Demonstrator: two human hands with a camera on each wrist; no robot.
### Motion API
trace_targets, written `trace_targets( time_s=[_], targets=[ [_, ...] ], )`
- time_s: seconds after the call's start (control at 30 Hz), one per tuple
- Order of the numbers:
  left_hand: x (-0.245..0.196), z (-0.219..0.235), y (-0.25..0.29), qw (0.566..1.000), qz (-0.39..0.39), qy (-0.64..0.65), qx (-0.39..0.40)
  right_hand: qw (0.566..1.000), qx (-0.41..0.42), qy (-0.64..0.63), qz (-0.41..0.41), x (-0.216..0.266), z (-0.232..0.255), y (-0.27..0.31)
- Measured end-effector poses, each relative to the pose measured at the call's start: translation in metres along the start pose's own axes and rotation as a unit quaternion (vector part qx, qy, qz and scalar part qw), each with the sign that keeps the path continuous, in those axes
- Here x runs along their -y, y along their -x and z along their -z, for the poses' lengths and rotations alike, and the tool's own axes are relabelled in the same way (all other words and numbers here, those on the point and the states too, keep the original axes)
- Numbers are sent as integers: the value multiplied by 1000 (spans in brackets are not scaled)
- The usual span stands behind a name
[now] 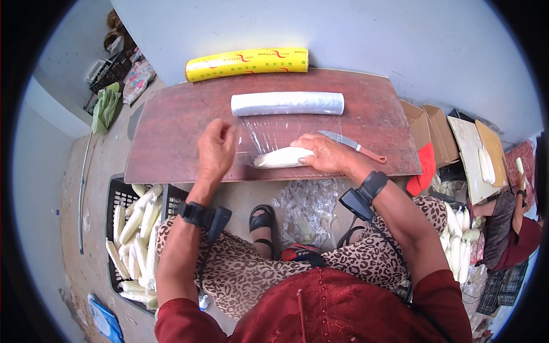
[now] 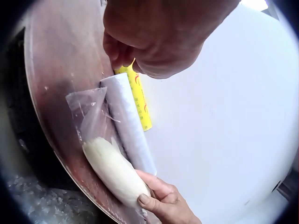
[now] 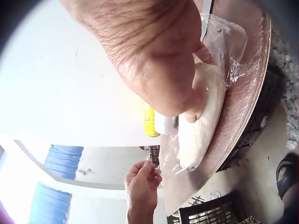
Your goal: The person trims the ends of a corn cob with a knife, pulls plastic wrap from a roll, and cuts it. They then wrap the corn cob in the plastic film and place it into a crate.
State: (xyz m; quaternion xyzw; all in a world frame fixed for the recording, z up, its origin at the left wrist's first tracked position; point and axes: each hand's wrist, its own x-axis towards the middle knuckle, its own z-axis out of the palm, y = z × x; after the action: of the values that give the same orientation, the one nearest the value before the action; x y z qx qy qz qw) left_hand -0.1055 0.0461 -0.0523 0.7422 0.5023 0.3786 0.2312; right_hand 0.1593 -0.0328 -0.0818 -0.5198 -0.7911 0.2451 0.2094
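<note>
My right hand (image 1: 326, 153) grips one end of a pale ear of corn (image 1: 280, 158) near the table's front edge, thumb on the near side. Clear plastic film (image 1: 264, 130) runs from a white film roll (image 1: 286, 104) to the corn and lies about it; in the left wrist view, loose film (image 2: 88, 107) sticks out past the corn's far end. My left hand (image 1: 217, 151) is raised to the left of the corn, apart from it, fingers curled in and fingertips together, with nothing visible between them. Right of my right hand lies a knife (image 1: 351, 146).
A yellow printed roll (image 1: 246, 64) lies at the table's back edge by the wall. Crated corn ears (image 1: 137, 228) stand at the lower left. Crumpled clear plastic (image 1: 309, 208) is on the floor. To the right are cardboard boxes (image 1: 432, 134) and another person's arm (image 1: 517, 208).
</note>
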Motion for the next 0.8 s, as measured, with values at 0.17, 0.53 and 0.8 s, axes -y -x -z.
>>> trace_targets(
  time_s=[0.17,0.53,0.8],
  targets=[
    [-36,-30,22,968,-219,-53,111,999,32,7,-7,4,5,-2],
    [-28,-60,11,925,-153,-100,332,973,-49,-193,-118,-25,17,5],
    [-26,-61,9,924,-137,-95,344,993,-63,-60,-78,-5,36,53]
  ],
)
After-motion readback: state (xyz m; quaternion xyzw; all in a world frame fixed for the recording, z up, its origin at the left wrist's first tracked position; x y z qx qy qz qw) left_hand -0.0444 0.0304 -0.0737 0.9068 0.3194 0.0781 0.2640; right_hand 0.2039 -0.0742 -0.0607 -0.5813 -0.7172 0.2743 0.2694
